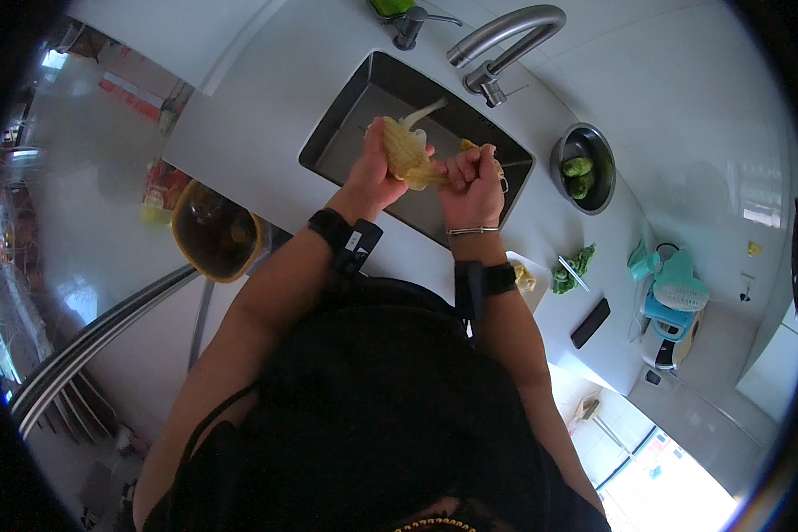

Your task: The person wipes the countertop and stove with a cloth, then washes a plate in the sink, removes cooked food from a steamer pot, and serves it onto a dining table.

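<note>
Over the dark sink basin point(352, 146) my left hand point(375, 174) holds a yellowish, bumpy, wet piece of food point(405, 149), perhaps poultry skin or tripe, with a pale strip sticking out at its top. A narrow part of the piece stretches across to my right hand point(471, 183), whose curled fingers grip it. More yellowish material shows just behind the right fingers. The exact kind of food cannot be told.
A steel faucet point(512, 33) and soap dispenser point(409, 30) stand behind the sink. Right of it are a metal bowl point(602, 143) with green vegetables, a green cloth point(565, 279), a black phone point(590, 324) and a turquoise fan point(681, 282). A yellow-rimmed bin point(185, 256) is at left.
</note>
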`<state>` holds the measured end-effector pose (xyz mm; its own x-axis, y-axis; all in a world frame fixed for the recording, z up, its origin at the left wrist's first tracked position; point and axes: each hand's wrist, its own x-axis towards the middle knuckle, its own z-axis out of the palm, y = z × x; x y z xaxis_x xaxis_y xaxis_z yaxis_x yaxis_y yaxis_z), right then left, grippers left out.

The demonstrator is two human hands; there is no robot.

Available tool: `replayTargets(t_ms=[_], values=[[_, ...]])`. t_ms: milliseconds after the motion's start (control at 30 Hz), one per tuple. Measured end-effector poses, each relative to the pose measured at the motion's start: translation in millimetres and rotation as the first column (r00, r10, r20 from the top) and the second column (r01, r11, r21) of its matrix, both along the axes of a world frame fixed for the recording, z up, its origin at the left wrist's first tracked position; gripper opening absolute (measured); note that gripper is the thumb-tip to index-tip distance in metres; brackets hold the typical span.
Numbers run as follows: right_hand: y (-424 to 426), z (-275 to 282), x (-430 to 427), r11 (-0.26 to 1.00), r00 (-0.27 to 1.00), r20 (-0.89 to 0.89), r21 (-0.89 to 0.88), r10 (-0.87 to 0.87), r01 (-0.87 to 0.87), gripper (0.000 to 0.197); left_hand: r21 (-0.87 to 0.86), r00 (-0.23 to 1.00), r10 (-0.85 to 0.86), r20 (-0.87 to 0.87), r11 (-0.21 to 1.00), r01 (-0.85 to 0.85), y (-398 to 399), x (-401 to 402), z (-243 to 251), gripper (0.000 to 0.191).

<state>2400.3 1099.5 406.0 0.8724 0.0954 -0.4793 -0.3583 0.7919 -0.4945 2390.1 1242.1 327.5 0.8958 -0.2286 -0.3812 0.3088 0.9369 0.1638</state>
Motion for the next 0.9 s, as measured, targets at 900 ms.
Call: replayTargets(t_ms=[900], values=[[-43.1,-46.6,13.5,0.762,0.987,0.037,-0.641,0.154,-0.095,0.047,0.494,0.981,-0.194,-0.025,0.851,0.181,-10.8,32.8,20.1,0.045]])
